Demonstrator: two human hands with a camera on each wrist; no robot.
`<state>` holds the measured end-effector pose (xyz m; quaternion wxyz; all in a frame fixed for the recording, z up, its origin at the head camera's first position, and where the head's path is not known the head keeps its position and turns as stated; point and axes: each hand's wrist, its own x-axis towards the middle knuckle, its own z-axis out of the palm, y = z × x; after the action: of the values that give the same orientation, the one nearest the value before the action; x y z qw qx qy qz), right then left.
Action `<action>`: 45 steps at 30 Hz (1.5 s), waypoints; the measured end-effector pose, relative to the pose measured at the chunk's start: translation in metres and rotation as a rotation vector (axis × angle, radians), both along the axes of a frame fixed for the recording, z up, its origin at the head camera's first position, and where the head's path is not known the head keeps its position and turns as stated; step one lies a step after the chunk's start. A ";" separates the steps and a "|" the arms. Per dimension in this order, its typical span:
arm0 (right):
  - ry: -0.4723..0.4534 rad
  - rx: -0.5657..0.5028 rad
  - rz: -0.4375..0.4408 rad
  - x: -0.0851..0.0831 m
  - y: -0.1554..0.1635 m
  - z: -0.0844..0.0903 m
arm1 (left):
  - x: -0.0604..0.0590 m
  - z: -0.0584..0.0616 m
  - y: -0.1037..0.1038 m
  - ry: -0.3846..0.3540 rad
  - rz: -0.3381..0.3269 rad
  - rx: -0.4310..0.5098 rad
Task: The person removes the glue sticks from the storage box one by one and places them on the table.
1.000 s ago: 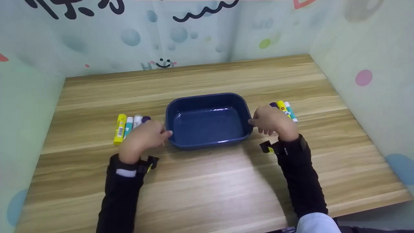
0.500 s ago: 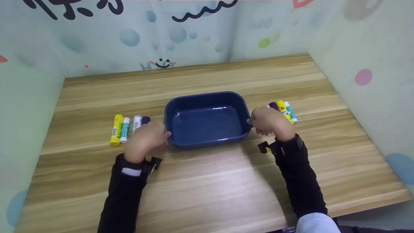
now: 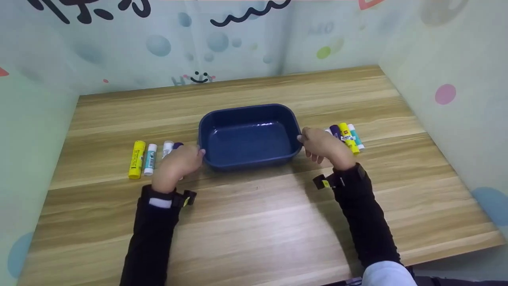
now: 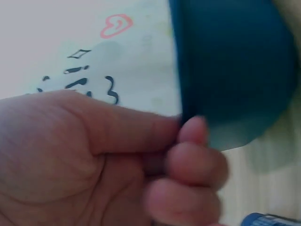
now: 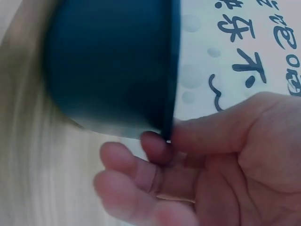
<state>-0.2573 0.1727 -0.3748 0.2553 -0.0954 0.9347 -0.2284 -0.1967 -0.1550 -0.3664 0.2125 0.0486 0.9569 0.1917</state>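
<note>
A dark blue rectangular basin (image 3: 250, 145) with rounded corners is in the middle of the table, nothing inside it. At its left end my left hand (image 3: 180, 165) pinches the rim between thumb and curled fingers; the left wrist view shows the thumb (image 4: 141, 132) pressed on the rim. My right hand (image 3: 327, 145) pinches the opposite end the same way, and in the right wrist view its other fingers (image 5: 124, 190) hang below the rim. Whether the basin touches the table I cannot tell for certain.
Left of the basin lie several glue sticks, among them a yellow one (image 3: 137, 159) and a teal and white one (image 3: 150, 159); my left hand partly covers others. Right of it lies a second row with a yellow stick (image 3: 349, 138). Printed walls (image 3: 238, 43) border the wooden table (image 3: 254, 230).
Both hands have moved the basin away from me and slightly left. More of the right-hand glue sticks shows now. The yellow and teal sticks at left have shifted leftward and spread apart.
</note>
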 end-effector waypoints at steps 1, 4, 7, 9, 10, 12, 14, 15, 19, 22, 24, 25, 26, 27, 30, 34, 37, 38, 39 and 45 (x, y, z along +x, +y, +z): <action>0.002 -0.008 -0.004 -0.001 -0.001 -0.002 | -0.002 -0.002 -0.001 0.003 0.003 0.001; 0.016 -0.016 -0.018 -0.005 -0.003 -0.006 | -0.007 -0.007 -0.002 -0.004 0.028 0.012; 0.052 -0.003 -0.037 -0.008 -0.006 -0.010 | -0.011 -0.011 -0.002 -0.008 0.063 0.019; 0.081 0.007 -0.053 -0.010 -0.008 -0.013 | -0.015 -0.014 -0.002 0.005 0.080 0.029; 0.097 0.011 -0.065 -0.011 -0.009 -0.015 | -0.017 -0.015 -0.002 0.014 0.088 0.034; 0.130 0.014 -0.081 -0.014 -0.010 -0.017 | -0.020 -0.018 -0.001 0.043 0.097 0.038; 0.161 0.007 -0.092 -0.016 -0.011 -0.019 | -0.024 -0.021 -0.001 0.085 0.097 0.039; 0.179 0.001 -0.094 -0.017 -0.012 -0.020 | -0.026 -0.022 -0.002 0.103 0.097 0.037; 0.236 -0.043 -0.092 -0.024 -0.015 -0.024 | -0.032 -0.024 -0.002 0.147 0.095 0.057; 0.255 -0.077 -0.104 -0.028 -0.018 -0.025 | -0.036 -0.024 -0.002 0.139 0.113 0.084; 0.260 -0.086 -0.125 -0.031 -0.019 -0.026 | -0.039 -0.025 -0.003 0.126 0.130 0.102; 0.260 -0.093 -0.137 -0.032 -0.020 -0.027 | -0.041 -0.025 -0.003 0.118 0.140 0.116; 0.262 -0.099 -0.147 -0.033 -0.020 -0.027 | -0.043 -0.026 -0.004 0.108 0.149 0.133; 0.261 -0.105 -0.157 -0.034 -0.021 -0.027 | -0.045 -0.026 -0.004 0.099 0.155 0.152; 0.276 -0.119 -0.187 -0.038 -0.022 -0.030 | -0.052 -0.030 -0.004 0.100 0.170 0.210; 0.384 -0.126 -0.239 -0.044 -0.026 -0.038 | -0.059 -0.037 -0.002 0.170 0.225 0.241; 0.484 -0.168 -0.313 -0.048 -0.029 -0.045 | -0.061 -0.043 0.004 0.265 0.305 0.237; 0.506 -0.195 -0.339 -0.049 -0.030 -0.047 | -0.062 -0.045 0.007 0.294 0.336 0.238; 0.517 -0.223 -0.365 -0.050 -0.031 -0.049 | -0.062 -0.047 0.010 0.322 0.367 0.242; 0.466 -0.326 -0.432 -0.050 -0.032 -0.049 | -0.062 -0.055 0.018 0.428 0.492 0.348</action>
<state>-0.3073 0.1408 -0.4241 -0.0374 0.0156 0.9176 -0.3954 -0.2584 -0.1374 -0.4217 -0.0563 -0.1087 0.9159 0.3823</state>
